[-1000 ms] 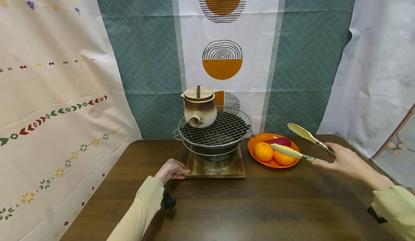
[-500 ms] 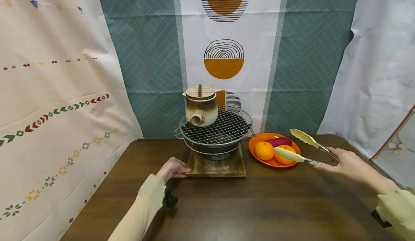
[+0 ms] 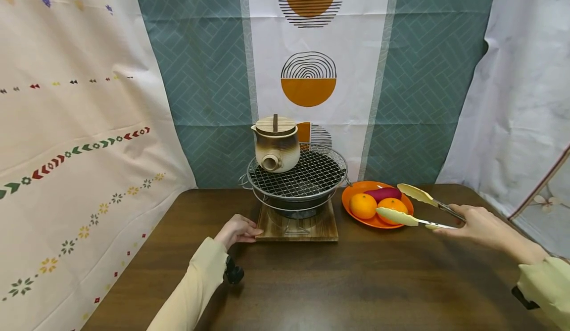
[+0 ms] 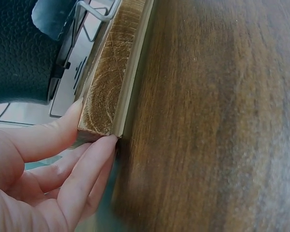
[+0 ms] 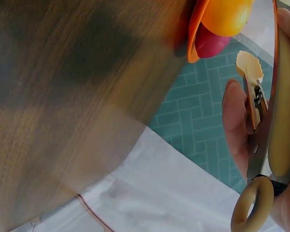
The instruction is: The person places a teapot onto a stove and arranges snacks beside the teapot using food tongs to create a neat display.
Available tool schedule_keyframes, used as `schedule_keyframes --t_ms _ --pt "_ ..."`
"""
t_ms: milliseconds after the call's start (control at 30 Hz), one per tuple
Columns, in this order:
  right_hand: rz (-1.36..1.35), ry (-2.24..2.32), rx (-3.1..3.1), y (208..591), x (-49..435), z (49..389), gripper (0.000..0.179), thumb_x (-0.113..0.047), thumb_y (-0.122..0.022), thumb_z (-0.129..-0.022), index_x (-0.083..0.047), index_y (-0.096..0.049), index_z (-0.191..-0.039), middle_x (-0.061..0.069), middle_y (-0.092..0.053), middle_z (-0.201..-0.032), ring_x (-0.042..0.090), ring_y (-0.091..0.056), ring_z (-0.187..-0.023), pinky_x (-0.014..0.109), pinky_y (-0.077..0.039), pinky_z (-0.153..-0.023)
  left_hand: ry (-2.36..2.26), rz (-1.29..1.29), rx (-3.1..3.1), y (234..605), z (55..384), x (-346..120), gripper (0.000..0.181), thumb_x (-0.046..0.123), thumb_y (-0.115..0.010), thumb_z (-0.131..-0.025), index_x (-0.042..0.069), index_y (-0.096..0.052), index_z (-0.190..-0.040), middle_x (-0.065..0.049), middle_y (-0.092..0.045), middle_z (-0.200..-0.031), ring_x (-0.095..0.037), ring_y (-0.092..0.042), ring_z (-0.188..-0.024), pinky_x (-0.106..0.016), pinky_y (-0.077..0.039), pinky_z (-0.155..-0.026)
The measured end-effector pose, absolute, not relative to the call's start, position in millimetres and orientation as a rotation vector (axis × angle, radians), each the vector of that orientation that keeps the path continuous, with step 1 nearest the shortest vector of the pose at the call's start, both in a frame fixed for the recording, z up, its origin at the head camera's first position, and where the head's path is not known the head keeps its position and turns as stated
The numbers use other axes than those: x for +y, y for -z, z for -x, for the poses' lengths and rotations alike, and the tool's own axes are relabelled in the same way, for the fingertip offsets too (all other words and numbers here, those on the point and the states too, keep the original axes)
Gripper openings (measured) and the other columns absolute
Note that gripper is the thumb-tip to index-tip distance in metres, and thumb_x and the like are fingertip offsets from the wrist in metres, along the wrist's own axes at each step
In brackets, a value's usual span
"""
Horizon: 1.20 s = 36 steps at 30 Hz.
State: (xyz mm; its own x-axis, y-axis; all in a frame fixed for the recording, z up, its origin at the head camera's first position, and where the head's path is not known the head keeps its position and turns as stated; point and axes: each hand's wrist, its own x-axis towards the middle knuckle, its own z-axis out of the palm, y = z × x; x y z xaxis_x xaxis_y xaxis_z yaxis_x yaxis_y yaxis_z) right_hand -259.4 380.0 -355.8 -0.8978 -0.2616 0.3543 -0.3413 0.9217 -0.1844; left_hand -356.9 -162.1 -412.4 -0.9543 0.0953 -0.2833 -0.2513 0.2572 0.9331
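My left hand (image 3: 238,230) pinches the near-left corner of a square wooden board (image 3: 329,231), thumb on top and fingers along the lower edge in the left wrist view. On the board stands a round grill (image 3: 311,177) with a wire mesh top. A lidded clay teapot (image 3: 278,150) sits at the mesh's left side, its hollow handle facing me. My right hand (image 3: 483,229) holds tongs (image 3: 438,205) with pale yellow tips spread apart. They reach over an orange plate (image 3: 378,224) holding two oranges (image 3: 362,206) and a purple eggplant (image 3: 384,194). The lower tip overlaps the right orange (image 3: 394,204).
All of this stands on a dark wooden table (image 3: 347,281). Behind it hangs a teal and white patterned curtain (image 3: 209,98), close to the grill and teapot. An embroidered cream cloth (image 3: 89,172) lines the left side, and a pale marbled cloth (image 3: 525,98) the right.
The tongs' tips have come down slightly toward the plate and a little closer to each other. My left hand stays at the board's corner; the head view has shifted slightly.
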Motion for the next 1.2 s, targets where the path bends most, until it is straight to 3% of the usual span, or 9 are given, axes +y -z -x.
schedule_keyframes --t_ms 333,667,1200 --pt "-0.436 -0.342 -2.786 360 381 258 0.066 -0.044 -0.076 -0.068 0.009 -0.057 -0.103 -0.007 -0.041 -0.057 0.012 -0.041 -0.053 0.027 -0.035 -0.045 -1.753 0.12 2.256 411 355 -162 0.038 -0.007 -0.067 -0.076 -0.021 -0.05 -0.107 -0.015 -0.06 -0.077 -0.018 -0.058 -0.062 -0.037 -0.054 -0.064" --pt "-0.464 -0.354 -2.8 364 382 260 0.043 -0.043 -0.076 -0.069 -0.008 -0.056 -0.083 -0.008 -0.038 -0.054 0.007 -0.036 -0.048 0.023 -0.029 -0.041 -1.76 0.15 2.229 412 356 -163 0.039 -0.006 -0.068 -0.076 -0.02 -0.05 -0.108 -0.015 -0.061 -0.08 -0.018 -0.058 -0.062 -0.037 -0.054 -0.066" --pt "-0.431 -0.293 -2.828 368 381 262 0.063 -0.047 -0.075 -0.068 0.006 -0.06 -0.099 -0.006 -0.04 -0.057 0.014 -0.042 -0.054 0.03 -0.038 -0.047 -1.77 0.185 2.202 412 358 -164 0.04 -0.005 -0.069 -0.076 -0.02 -0.05 -0.108 -0.014 -0.063 -0.079 -0.019 -0.06 -0.063 -0.035 -0.054 -0.064"
